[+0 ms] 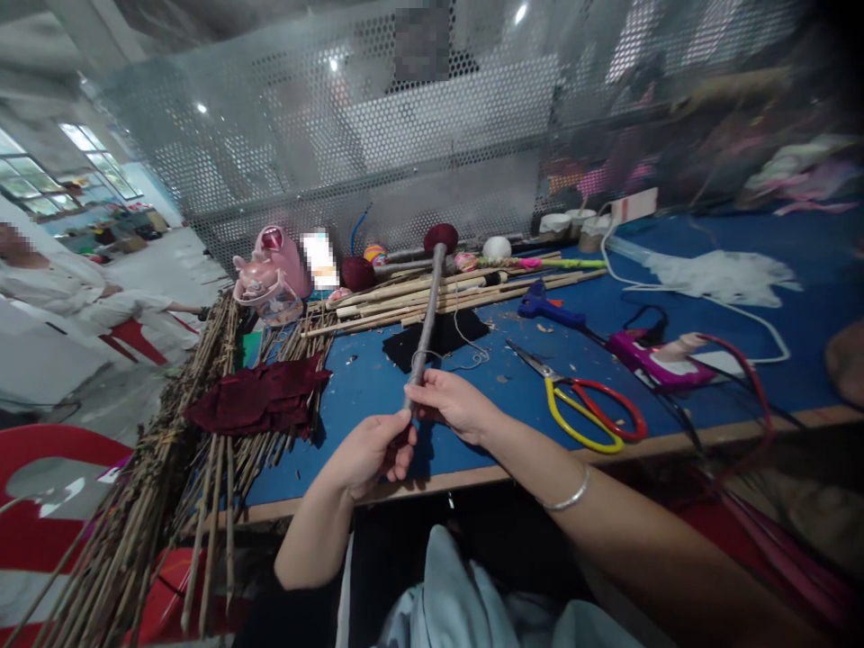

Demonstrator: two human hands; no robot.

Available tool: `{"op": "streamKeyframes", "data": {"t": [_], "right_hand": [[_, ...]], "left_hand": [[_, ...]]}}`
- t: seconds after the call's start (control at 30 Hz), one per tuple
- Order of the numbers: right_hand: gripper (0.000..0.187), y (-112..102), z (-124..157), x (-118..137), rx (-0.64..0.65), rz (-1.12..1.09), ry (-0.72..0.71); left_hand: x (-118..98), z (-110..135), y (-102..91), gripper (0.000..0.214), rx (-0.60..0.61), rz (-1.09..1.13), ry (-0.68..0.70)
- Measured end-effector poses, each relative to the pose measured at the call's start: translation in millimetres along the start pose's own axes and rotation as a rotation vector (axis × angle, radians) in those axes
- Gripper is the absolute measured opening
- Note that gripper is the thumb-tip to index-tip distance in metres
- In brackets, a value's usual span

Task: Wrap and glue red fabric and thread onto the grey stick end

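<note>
At the far left we see a person in white clothes, who sits on a red chair, away from the table. Nearer to us there is a large bundle of thin sticks, leaning along the left end of the blue table. A dark red cloth lies over other thin sticks beside this bundle, and behind it stands a pink container. To the right of the container we notice a dark red ball, and next to it several pale sticks lie across the table.

In the middle, the left hand has its fingers curled, and it grasps the near end of the grey rod. The rod is held in a slant above the table, over a black cloth, and its far end meets a dark red round head. Just beside, the right hand pinches the same rod with thumb and fingers, slightly higher than the left one. We see a silver bracelet on this arm.

More to the right lie scissors with one yellow and one red handle, their blades apart. Behind them is a blue tool, and then a purple box.
</note>
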State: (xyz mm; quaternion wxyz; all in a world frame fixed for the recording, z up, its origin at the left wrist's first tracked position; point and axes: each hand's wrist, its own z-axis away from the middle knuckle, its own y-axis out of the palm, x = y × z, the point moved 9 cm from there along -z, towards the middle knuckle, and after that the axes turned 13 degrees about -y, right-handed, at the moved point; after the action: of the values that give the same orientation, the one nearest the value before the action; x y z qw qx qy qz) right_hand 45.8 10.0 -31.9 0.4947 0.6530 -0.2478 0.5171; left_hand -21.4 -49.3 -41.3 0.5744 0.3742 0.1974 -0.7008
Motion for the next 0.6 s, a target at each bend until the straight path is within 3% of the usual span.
{"op": "streamKeyframes", "data": {"t": [0.07, 0.13, 0.3, 0.43, 0.6], "right_hand": [[0.031, 0.8, 6.3, 2.1, 0.046, 0.009, -0.009], [0.034, -5.6, 14.9, 4.6, 0.014, 0.058, -0.045], [0.024, -31.7, 53.1, 33.0, -0.27, 0.452, -0.38], [0.037, -15.5, 76.8, 47.9, -0.246, 0.759, -0.556], [0.032, -5.7, 80.7, 52.8, -0.189, 0.878, -0.586]], "left_hand": [[1.2, -1.9, 7.6, 0.039, 0.091, 0.132, -0.021], [3.8, -3.6, 14.2, 0.036, 0.134, 0.21, -0.054], [5.8, -6.8, 28.6, 0.032, 0.197, 0.317, -0.072], [5.6, -10.6, 37.5, 0.031, 0.212, 0.359, -0.039], [6.0, -8.8, 39.8, 0.033, 0.169, 0.334, -0.026]]}}
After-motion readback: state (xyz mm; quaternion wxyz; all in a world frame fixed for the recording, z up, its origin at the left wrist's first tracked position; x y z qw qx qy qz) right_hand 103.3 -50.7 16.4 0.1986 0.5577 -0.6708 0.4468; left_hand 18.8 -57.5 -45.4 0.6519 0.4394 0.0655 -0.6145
